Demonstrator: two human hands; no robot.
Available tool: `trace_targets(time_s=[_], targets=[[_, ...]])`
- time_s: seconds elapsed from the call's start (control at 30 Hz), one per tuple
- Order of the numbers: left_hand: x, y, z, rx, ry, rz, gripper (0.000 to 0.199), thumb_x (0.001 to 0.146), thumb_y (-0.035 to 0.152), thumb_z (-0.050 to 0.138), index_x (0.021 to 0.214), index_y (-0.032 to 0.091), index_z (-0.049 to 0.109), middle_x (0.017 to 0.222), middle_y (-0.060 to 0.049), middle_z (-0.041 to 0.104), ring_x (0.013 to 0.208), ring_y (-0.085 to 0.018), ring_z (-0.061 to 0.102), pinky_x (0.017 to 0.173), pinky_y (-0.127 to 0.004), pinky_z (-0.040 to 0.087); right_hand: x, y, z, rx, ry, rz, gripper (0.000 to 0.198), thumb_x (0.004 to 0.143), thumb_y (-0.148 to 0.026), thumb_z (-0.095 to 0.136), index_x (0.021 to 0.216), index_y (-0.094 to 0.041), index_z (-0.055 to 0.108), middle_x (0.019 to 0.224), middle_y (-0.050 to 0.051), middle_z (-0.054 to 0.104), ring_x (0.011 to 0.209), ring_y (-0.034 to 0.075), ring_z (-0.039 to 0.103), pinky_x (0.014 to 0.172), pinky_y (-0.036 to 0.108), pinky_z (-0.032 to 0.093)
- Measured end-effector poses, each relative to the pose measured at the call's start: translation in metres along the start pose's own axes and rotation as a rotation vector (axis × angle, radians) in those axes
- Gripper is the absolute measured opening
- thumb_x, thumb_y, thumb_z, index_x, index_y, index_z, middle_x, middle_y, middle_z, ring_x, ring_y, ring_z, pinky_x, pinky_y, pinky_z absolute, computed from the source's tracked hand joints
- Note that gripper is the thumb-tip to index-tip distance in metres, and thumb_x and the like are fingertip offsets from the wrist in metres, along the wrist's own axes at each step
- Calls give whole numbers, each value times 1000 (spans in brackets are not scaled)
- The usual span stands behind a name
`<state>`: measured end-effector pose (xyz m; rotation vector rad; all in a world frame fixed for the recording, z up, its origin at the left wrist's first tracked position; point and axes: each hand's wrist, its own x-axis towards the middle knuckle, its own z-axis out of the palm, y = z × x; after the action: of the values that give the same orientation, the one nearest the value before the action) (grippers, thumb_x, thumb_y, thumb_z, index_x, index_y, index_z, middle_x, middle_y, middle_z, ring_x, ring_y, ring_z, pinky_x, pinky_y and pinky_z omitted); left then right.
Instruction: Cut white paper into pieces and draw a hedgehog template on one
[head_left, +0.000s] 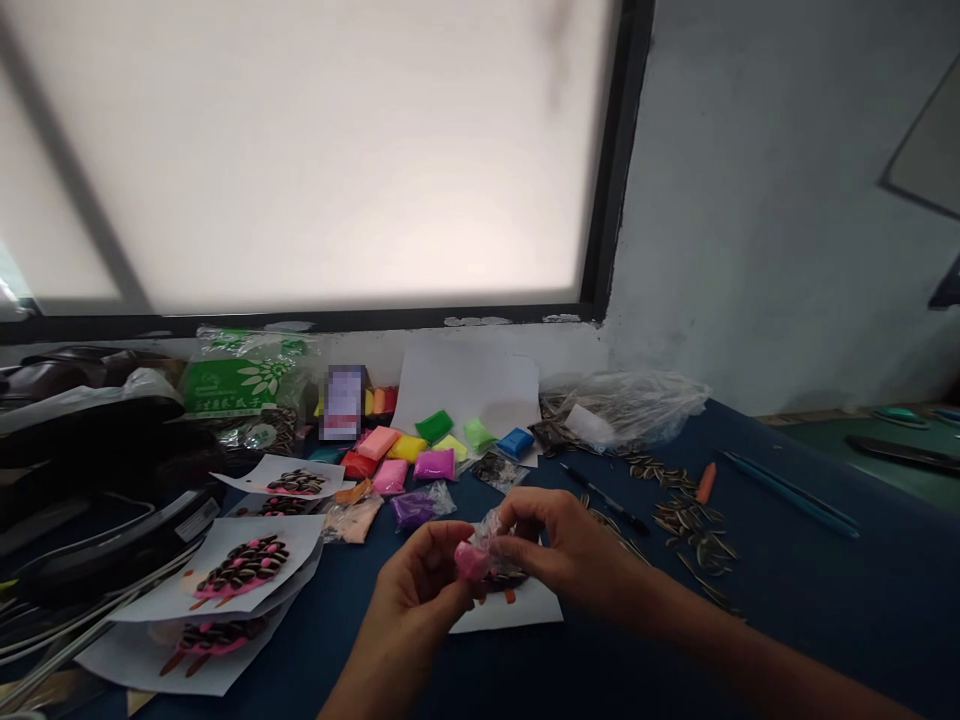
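Note:
Between the fingers of my left hand (pixel 424 580) is a lump of pink modelling clay (pixel 472 562). Its clear plastic wrapper (pixel 491 527) is pinched by my right hand (pixel 551 540), just above and to the right of the clay. Both hands are raised over a sheet of white paper (pixel 517 612) that bears a dark seed-covered figure with orange legs, partly hidden by my fingers. Just beyond the hands lie a purple clay packet (pixel 412 508) and a small packet of black clay (pixel 495 470).
Finished seed pictures (pixel 247 570) overlap on the left, beside cables and a black shoe-like object (pixel 90 420). Coloured clay packets (pixel 435 464) cluster at the back. Loose sunflower seeds (pixel 697 530), a pen (pixel 604 498), an orange stick (pixel 706 483) and blue tweezers (pixel 791 492) lie to the right.

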<state>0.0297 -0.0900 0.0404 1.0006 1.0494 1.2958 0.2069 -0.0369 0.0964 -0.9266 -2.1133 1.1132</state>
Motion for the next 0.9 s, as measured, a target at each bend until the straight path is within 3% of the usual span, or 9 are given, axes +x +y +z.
trace_targets(time_s=[0.3,0.57,0.9], targets=[[-7,5,11,8,162,29,43,66,55,86,82,19,70,76,-5,74,74,-22,67,72,-30,53,0,3,0,26,-12,-16,11,83,-21,73,77,-13,69,76,2,67,63,14,64,57,24,50],[-1,-2,2,28,110,70,46,69,60,84,79,21,62,67,3,62,67,-16,58,69,-25,47,-2,7,5,53,-57,-69,21,88,-31,72,78,-13,72,82,3,66,63,13,64,57,23,51],[-3,-1,4,16,103,70,38,68,43,89,88,20,66,81,0,67,79,-18,61,73,-24,48,-2,8,7,3,-37,-59,10,87,-19,70,80,-14,73,80,3,68,64,13,65,58,23,52]])
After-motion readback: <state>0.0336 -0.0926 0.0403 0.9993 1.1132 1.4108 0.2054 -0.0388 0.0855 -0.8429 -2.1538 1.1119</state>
